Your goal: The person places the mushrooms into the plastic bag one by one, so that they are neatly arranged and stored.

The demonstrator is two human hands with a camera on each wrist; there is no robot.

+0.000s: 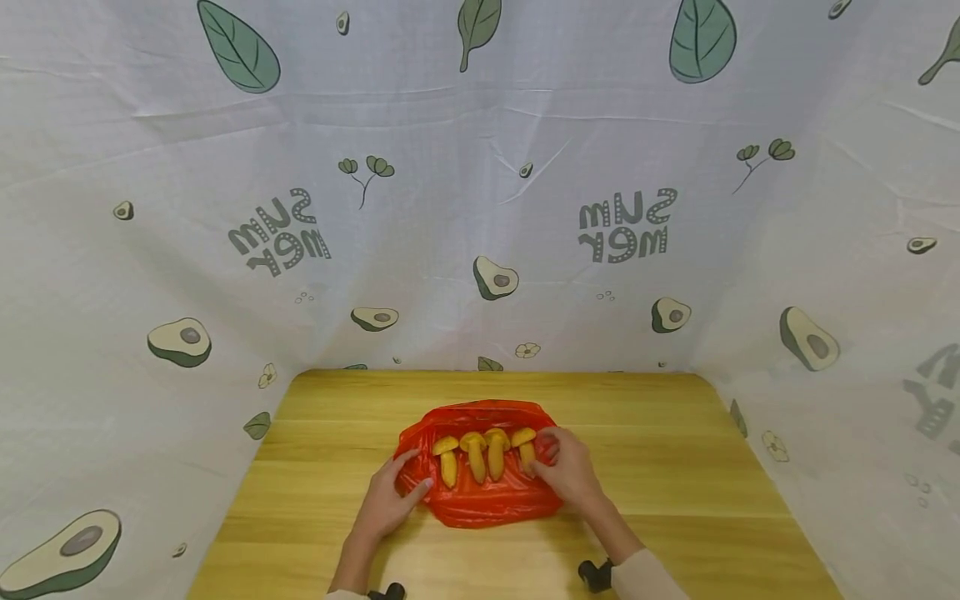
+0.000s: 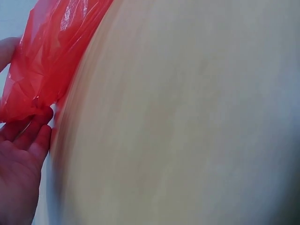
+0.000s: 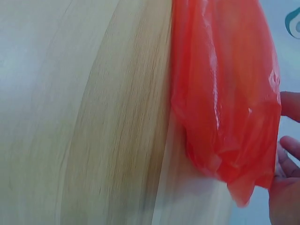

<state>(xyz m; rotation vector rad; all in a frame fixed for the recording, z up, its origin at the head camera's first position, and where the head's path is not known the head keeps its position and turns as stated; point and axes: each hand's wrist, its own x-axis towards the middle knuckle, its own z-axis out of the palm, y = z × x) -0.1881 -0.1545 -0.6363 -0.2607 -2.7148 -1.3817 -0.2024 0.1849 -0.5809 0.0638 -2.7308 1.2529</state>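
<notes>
Several yellow mushrooms [image 1: 477, 463] with rounded caps and pale stems lie side by side in a row on a red plastic bag [image 1: 487, 510]. My left hand [image 1: 386, 500] rests at the bag's left edge, thumb and fingers spread apart. The left wrist view shows its fingertips touching the red plastic [image 2: 51, 56]. At the bag's right edge is my right hand [image 1: 570, 468], its fingers loosely bent and its thumb beside the rightmost mushroom [image 1: 527, 454]. The right wrist view shows the bag's crumpled side [image 3: 229, 103], with the right fingers partly out of frame.
The bag lies on a wooden table [image 1: 637, 450] with light yellow grain. A pale cloth [image 1: 450, 217] printed with avocados, leaves and lettering hangs behind and on both sides. Dark wrist devices [image 1: 595, 575] sit on both forearms.
</notes>
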